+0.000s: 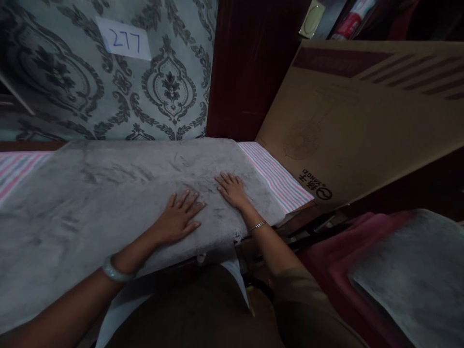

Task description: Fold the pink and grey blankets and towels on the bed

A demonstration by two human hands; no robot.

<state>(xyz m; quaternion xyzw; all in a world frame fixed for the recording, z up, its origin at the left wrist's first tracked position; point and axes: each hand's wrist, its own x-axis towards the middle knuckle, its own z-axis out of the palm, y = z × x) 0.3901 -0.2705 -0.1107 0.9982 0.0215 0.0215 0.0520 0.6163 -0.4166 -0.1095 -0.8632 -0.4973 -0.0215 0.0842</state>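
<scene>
A grey plush cloth (108, 193) lies spread across a long surface, with faint darker ruffled streaks in its pile. My left hand (178, 217) rests flat on it near the middle, fingers spread, a pale bangle (115, 270) on that wrist. Farther to the right, my right hand (232, 189) also lies flat on the plush, its fingers apart; a thin silver bracelet (257, 225) circles the wrist. Neither hand grips anything. Under the grey cloth, a striped pink, white and green cloth (273, 174) shows at the right end and again at the far left.
A large cardboard box (362, 125) leans at the right. Patterned wallpaper (170, 87) with a paper marked 277 (123, 38) backs the surface, beside a dark red panel (253, 67). At lower right, another grey cloth (416, 275) lies over something dark red (337, 256).
</scene>
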